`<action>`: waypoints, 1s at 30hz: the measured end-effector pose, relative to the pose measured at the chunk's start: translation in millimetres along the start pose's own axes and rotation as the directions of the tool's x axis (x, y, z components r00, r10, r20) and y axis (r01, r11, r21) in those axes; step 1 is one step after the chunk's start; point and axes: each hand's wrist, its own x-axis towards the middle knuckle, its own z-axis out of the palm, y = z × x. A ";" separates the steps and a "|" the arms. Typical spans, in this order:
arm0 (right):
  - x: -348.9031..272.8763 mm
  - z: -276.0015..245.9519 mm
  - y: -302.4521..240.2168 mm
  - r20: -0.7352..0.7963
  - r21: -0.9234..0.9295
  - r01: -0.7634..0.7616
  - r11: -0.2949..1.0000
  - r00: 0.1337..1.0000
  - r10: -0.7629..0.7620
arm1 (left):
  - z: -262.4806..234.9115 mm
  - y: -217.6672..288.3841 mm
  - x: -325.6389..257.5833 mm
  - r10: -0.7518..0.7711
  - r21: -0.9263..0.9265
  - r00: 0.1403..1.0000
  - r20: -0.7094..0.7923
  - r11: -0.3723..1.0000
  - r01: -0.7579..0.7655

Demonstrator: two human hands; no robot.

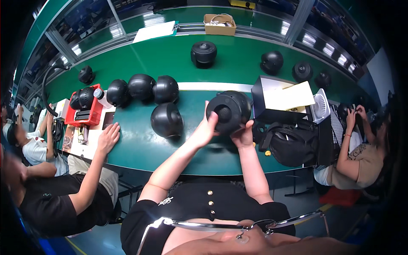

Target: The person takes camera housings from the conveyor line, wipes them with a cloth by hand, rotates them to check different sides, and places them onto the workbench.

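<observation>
Black round housing is straight out at 12 o'clock, over the green bench. Left hand grips it around 8, right hand around 5. Neither's nearer tbh, and can't pick a long axis.

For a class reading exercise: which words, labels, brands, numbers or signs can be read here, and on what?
None can be read reliably.
Wearer's top: white script, too small.
Tan shirt: dark print, too blurred.
Clipboard paper: no writing discernible.
Held device: no lettering discernible.
</observation>
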 end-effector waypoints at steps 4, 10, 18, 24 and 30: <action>3.8 9.8 -10.0 -0.108 -0.019 -0.119 0.993 0.987 0.117 | 6.6 38.8 -20.8 0.124 0.642 0.990 -0.073 0.765 -0.048; 5.3 28.9 -14.6 -0.091 0.131 -0.240 0.962 0.963 0.253 | -4.3 40.0 -11.0 0.653 0.795 0.690 0.312 0.219 -0.566; 7.7 36.0 -12.5 -0.070 0.113 -0.277 0.954 0.956 0.286 | -7.8 15.3 -7.2 0.693 0.707 0.670 0.265 0.333 -0.624; 7.4 47.0 -14.4 -0.067 0.145 -0.320 0.936 0.941 0.332 | -7.8 32.7 -15.2 0.648 0.756 0.711 0.274 0.311 -0.575; 3.9 55.8 -12.1 -0.257 -0.069 -0.284 0.956 0.931 0.258 | -3.5 37.5 -12.1 0.475 0.884 0.807 0.352 0.116 -0.453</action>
